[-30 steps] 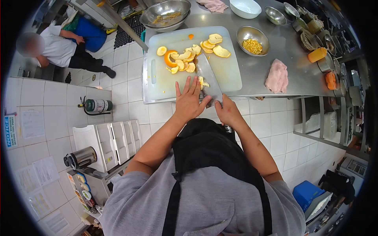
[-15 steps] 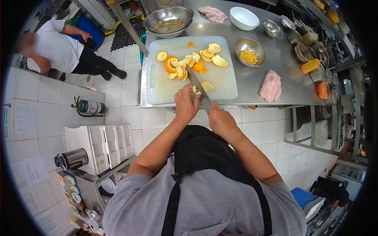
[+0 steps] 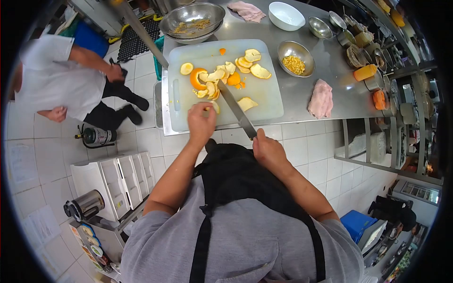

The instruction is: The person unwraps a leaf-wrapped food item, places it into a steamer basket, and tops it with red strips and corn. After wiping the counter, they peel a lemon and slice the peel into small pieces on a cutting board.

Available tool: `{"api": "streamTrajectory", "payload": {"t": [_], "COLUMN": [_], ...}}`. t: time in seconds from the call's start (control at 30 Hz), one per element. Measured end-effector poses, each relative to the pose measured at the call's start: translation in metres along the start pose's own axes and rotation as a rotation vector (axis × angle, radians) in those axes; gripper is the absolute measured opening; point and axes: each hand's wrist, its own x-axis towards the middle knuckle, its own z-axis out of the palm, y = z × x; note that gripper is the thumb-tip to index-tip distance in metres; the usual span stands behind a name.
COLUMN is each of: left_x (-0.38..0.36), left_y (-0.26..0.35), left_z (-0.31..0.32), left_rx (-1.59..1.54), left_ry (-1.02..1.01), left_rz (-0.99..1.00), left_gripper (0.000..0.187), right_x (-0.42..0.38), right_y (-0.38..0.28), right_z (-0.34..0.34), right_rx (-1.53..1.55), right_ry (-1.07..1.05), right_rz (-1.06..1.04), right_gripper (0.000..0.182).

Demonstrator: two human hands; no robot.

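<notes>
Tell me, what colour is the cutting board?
The cutting board is white, seen in the head view, with orange peels on it.

A commercial kitchen, probably a restaurant's: a long stainless-steel bench [image 3: 339,101] is carrying round metal bowls [image 3: 192,18], above white-tiled flooring [image 3: 302,146].

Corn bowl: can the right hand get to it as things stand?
Probably not at once: the right hand is shut on the knife. The path to the corn bowl over the bare steel counter looks free, with only a pink cloth off to the side.
</notes>
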Motion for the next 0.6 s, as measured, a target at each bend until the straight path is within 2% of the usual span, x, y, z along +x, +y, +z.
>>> {"api": "streamTrajectory", "payload": {"t": [0.07, 0.1, 0.17, 0.23, 0.33, 0.4, 0.5, 0.53, 0.6], "left_x": [0.011, 0.018, 0.039, 0.060, 0.096, 0.124, 0.153, 0.154, 0.154], "left_y": [-0.018, -0.027, -0.038, -0.059, -0.103, -0.112, -0.146, -0.153, -0.165], "left_z": [-0.022, -0.034, -0.065, -0.089, -0.116, -0.128, -0.138, -0.136, -0.130], "left_rx": [-0.076, -0.098, -0.043, -0.035, 0.036, 0.106, 0.351, 0.345, 0.676], "left_ry": [0.053, 0.084, 0.145, 0.214, 0.316, 0.376, 0.263, 0.257, 0.186], "left_rz": [-0.072, -0.089, -0.086, -0.102, -0.185, -0.257, -0.171, -0.165, -0.145], "left_gripper": [0.009, 0.008, 0.009, 0.010, 0.013, 0.016, 0.035, 0.035, 0.043], "right_x": [-0.002, -0.007, -0.016, -0.022, -0.025, -0.025, -0.025, -0.025, -0.025], "right_y": [0.013, 0.020, 0.022, 0.017, 0.035, 0.044, 0.048, 0.048, 0.048], "right_z": [0.009, 0.011, 0.007, -0.014, -0.023, -0.022, -0.018, -0.015, -0.008], "right_rx": [0.155, 0.155, 0.287, 0.378, 0.296, 0.264, 0.226, 0.225, 0.172], "right_ry": [0.175, 0.175, 0.305, 0.338, 0.423, 0.467, 0.477, 0.484, 0.428], "right_rz": [-0.052, -0.043, 0.034, 0.196, 0.255, 0.270, 0.297, 0.306, 0.346], "right_gripper": [0.021, 0.021, 0.020, 0.018, 0.016, 0.016, 0.016, 0.016, 0.016]}}
